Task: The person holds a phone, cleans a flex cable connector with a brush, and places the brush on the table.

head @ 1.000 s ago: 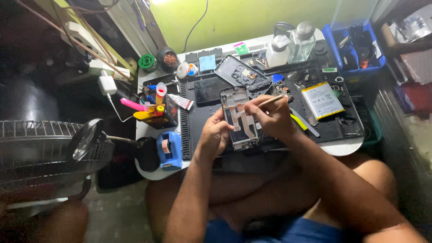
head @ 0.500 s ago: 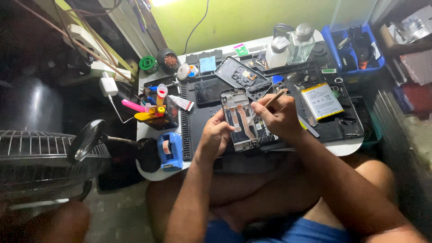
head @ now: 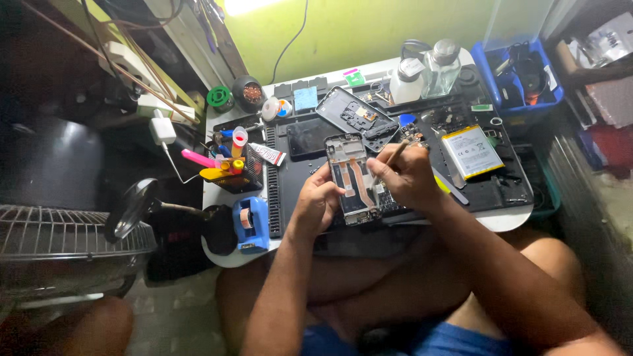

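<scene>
Right now the person sits cross-legged at a low white table (head: 511, 219) crowded with repair gear, both hands over a black work mat (head: 300, 184). The left hand (head: 316, 206) is curled around the left edge of an opened phone frame (head: 351, 178), fingers closed on it so that it is propped near the front of the mat, its bare inside facing up. The right hand (head: 403, 178) is pinched shut on a thin stick-like tool (head: 389, 161), held like a pen, with its lower end down at the right side of the frame; whether the tip actually touches the frame I cannot tell. Just behind the frame lies a dark phone screen (head: 308, 137), and beside that a grey back cover (head: 346, 112) tilted against the clutter. To the right of the hands a flat battery (head: 471, 151) with a yellow edge rests on the mat, well clear of the frame. At the back stand a white bottle (head: 405, 79) and a clear glass bottle (head: 440, 66), close together, with a blue bin (head: 486, 62) of odds and ends beyond them. On the left side a blue tape dispenser (head: 250, 223) sits at the table's front corner, and behind it a small black holder (head: 244, 177) with pink and yellow tools sticking out.
</scene>
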